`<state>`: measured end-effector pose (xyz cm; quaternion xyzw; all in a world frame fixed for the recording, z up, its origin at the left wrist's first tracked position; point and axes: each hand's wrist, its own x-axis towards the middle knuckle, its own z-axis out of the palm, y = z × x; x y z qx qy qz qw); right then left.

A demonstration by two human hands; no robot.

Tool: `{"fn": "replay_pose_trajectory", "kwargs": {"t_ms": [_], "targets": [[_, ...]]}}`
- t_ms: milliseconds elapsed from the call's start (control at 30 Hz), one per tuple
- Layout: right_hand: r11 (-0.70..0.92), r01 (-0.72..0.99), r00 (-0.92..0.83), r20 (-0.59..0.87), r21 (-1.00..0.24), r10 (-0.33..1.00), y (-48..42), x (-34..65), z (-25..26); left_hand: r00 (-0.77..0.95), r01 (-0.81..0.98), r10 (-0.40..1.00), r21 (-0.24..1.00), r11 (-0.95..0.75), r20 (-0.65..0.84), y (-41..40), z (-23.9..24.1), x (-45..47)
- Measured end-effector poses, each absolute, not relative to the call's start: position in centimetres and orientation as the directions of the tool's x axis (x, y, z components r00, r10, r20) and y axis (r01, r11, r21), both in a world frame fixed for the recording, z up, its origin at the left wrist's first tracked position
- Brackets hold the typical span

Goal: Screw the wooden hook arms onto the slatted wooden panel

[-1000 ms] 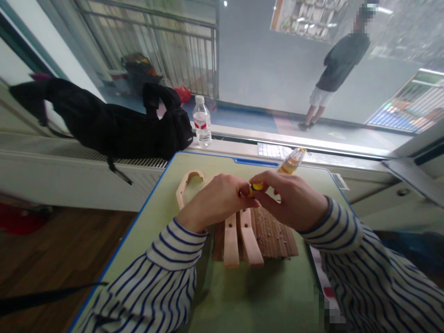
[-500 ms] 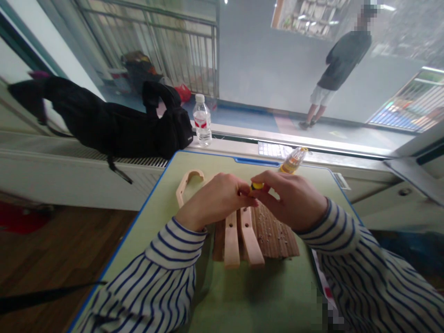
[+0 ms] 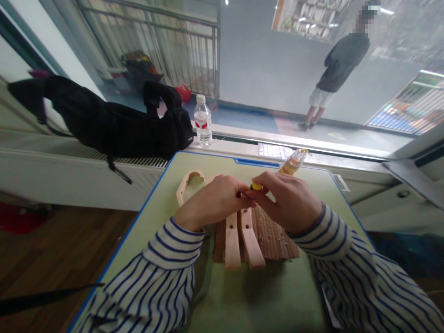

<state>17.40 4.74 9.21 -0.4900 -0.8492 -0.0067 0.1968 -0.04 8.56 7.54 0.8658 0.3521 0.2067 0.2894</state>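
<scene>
My right hand (image 3: 289, 199) is closed round a small yellow-and-black screwdriver (image 3: 256, 187); its yellow handle end shows between thumb and fingers, the shaft does not. My left hand (image 3: 217, 199) meets it from the left, thumb and fingertips pinched together; what they grip is hidden. Below both hands, two pale bent wooden pieces with dark holes, a left one (image 3: 232, 247) and a right one (image 3: 253, 249), lie side by side on a brown wooden board (image 3: 274, 238). Small bits, perhaps screws, dot the board's right part. Left of my left hand lies a hook-shaped wooden piece (image 3: 185, 185) with holes.
A clear bottle with a yellow cap and base (image 3: 293, 162) is at the green table's (image 3: 277, 296) far edge. On the sill behind are a water bottle (image 3: 203, 122) and a black bag (image 3: 132, 125). Beyond the glass stands a person (image 3: 342, 64).
Both hands stay together over the board. My right hand has shifted slightly left, its forearm lower, and the yellow handle has turned a little in its fingers.
</scene>
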Motion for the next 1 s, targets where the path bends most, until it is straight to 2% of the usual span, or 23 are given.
{"fn": "replay_pose_trajectory", "kwargs": {"t_ms": [233,500,1000], "targets": [[0.494,0.845,-0.426,0.301,-0.203,0.853,4.4,18.0,9.8,0.648,0.507,0.747,0.647,-0.570,0.151,8.3,7.6,0.2],[0.652,0.703,-0.584,0.294,-0.283,0.757,4.6,18.6,10.7,0.668,0.512,0.733,0.636,-0.577,0.128,8.8,7.0,0.1],[0.610,0.753,-0.518,0.349,-0.246,0.781,4.8,18.4,10.0,0.698,0.472,0.709,0.679,-0.562,0.101,9.0,7.1,-0.3]]}}
